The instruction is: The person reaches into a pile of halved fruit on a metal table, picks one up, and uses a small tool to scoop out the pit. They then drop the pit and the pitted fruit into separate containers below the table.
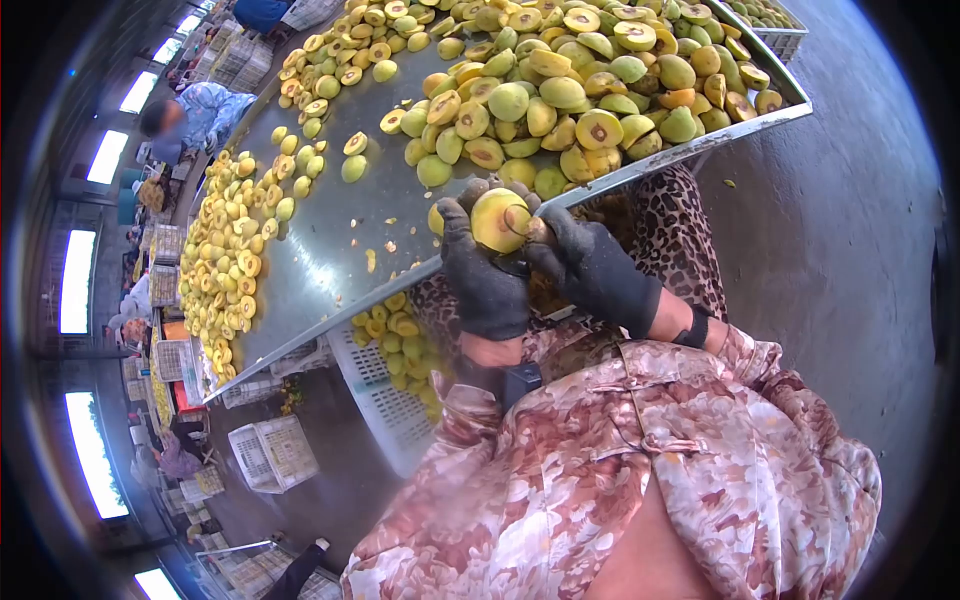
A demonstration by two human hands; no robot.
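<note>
My left hand (482, 270), in a dark glove, is closed around a yellow-green halved fruit (494, 220) that looks like a peach. The fruit is held up at the near edge of the metal table. Against its cut side, my right hand (595, 270), also gloved, grips a small pitting tool (516, 217). A thin curved loop of the tool shows on the flesh; its handle is mostly hidden in the fingers. Just beyond both hands lies a big heap of halved fruit (600, 130), many with a brown stone or hollow showing.
The metal table (330, 235) has a raised rim and carries more halves (225, 265) along its far left side. Below it stands a white crate (375, 390) with fruit in it. Stacked crates (272, 452) and a person in blue (205, 115) are to the left.
</note>
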